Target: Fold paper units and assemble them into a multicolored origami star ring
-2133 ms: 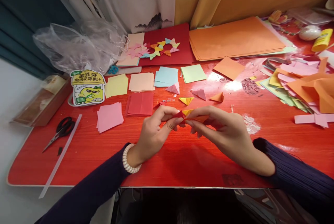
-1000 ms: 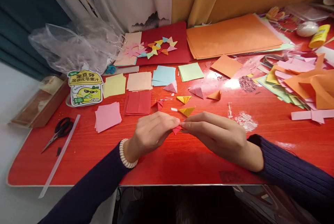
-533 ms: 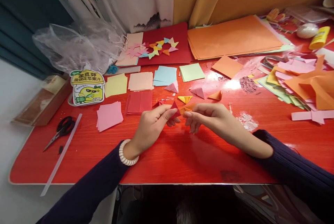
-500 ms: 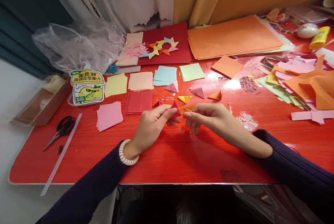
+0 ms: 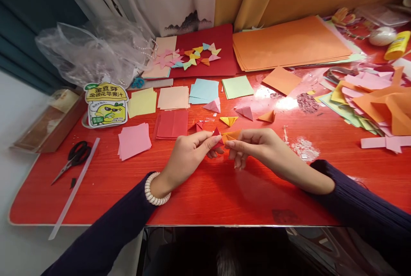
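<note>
Between thumb and fingers, my left hand [image 5: 194, 149] pinches a folded red paper piece [image 5: 217, 134]. My right hand [image 5: 257, 144] grips a folded orange paper piece [image 5: 231, 135], its edge meeting the red one. Whether the two are slotted together is hidden by the fingertips. Just beyond lie a yellow folded piece [image 5: 229, 120], a mauve one [image 5: 245, 112], a pink one [image 5: 213, 105], another orange one [image 5: 267, 116] and a red one [image 5: 198, 126].
Stacks of paper squares, such as pink [image 5: 134, 141], red [image 5: 173, 124] and blue [image 5: 204, 91], lie left and behind. Scissors [image 5: 75, 158] and a pale strip [image 5: 75, 188] are at left. Paper scraps [image 5: 379, 96] heap at right. Folded paper rings [image 5: 201, 56] rest at the back.
Both hands keep their pinch on the red and orange pieces, which have come slightly closer together. The view has shifted a little.
</note>
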Available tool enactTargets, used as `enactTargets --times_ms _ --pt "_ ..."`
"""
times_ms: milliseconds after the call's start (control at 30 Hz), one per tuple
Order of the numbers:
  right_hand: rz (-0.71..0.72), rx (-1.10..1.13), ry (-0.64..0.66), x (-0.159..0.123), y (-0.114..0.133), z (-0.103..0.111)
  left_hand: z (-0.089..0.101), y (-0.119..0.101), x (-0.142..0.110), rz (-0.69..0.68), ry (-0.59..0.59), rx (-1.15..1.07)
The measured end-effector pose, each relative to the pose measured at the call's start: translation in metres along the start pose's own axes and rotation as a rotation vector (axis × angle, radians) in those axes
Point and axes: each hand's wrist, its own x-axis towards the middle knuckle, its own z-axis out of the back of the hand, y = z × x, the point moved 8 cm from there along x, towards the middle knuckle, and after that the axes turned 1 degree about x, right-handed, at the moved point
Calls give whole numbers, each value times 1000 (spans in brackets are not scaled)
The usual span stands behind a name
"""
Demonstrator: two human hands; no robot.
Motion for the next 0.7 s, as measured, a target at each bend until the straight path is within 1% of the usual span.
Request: enactTargets --times_ms 67,133,200,233,267,300,367,400,433,500,533,633,700 --pt "-5 -6 4 0 -1 -2 -1 2 1 29 21 -25" --pt "2 -39 40 0 -2 -2 -2 4 3 60 58 -85" --pt "37 -141 73 -1 -1 5 -1 5 5 63 70 -174" --pt "70 -224 68 -1 2 13 1 4 7 55 53 -223" --pt "113 -333 -2 -1 6 28 5 5 8 47 19 -267" --pt "166 -442 -115 -1 13 47 9 7 9 48 -26 -304" --pt "248 -645 -397 -6 29 87 17 14 11 73 -110 -357" --pt "271 -756 -522 -10 36 102 19 18 12 88 -138 -373" --pt "274 -868 -584 -11 41 112 20 21 12 99 -152 -383" --pt "235 -1071 -583 -8 43 118 20 22 13 99 -151 -386" --pt "220 -1134 -577 -6 43 119 20 22 14 94 -145 -381" --pt "190 -1227 -532 -3 36 117 19 19 14 91 -133 -347" --pt "157 -1275 -458 0 25 116 18 17 14 90 -129 -324"
